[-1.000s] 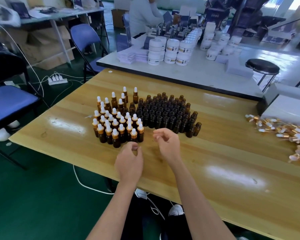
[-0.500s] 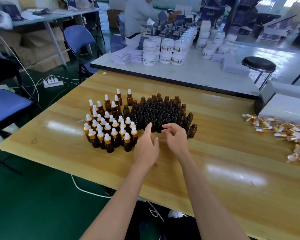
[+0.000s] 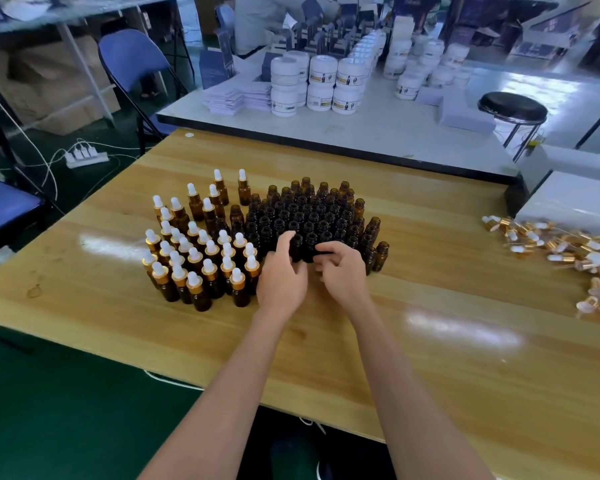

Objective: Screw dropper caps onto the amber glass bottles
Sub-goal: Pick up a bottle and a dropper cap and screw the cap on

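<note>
Many uncapped amber bottles [image 3: 312, 216] stand packed together mid-table. To their left stands a cluster of capped bottles [image 3: 201, 258] with gold collars and white dropper bulbs. Loose dropper caps [image 3: 565, 251] lie in a heap at the right edge. My left hand [image 3: 280, 277] reaches into the front row, its thumb and fingers around one uncapped bottle [image 3: 296, 247]. My right hand [image 3: 343, 271] hovers just beside it with fingers loosely curled against the neighbouring front-row bottles, holding nothing that I can see.
The wooden table [image 3: 430, 341] carries the work. A white table [image 3: 378, 133] behind it holds stacked white jars [image 3: 326, 81] and leaflets. A black stool [image 3: 513, 105], blue chairs [image 3: 132, 60] and a power strip [image 3: 85, 157] are around. A person sits at the far table.
Both hands moved forward from the table's near side up to the front row of uncapped bottles. The left hand shifted right, away from the capped cluster, and closed on a bottle.
</note>
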